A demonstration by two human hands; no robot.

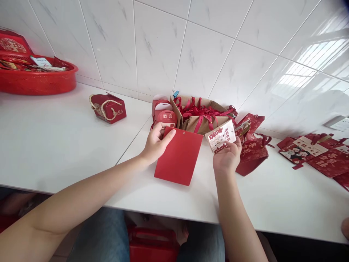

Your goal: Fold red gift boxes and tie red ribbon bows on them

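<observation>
My left hand point(158, 142) grips the top left corner of a plain red card point(178, 157), which has a small hole near its upper edge. The card is held just over the white table. In my right hand point(228, 156) is a small white printed card point(221, 136) with red characters and drawn figures, pinched at its lower right. Right behind both hands stands an open cardboard box point(196, 125) full of dark red ribbons point(195, 109). Small red gift boxes point(165, 115) stand at its left side, partly behind my left hand.
A red gift box with rope handles point(111, 107) sits on the white table point(68, 145). A red plastic basket point(40, 82) with packets stands far left. Red gift bags point(251, 154) lie right of my right hand, and more printed bags point(324, 156) farther right. A tiled wall point(160, 51) borders the back.
</observation>
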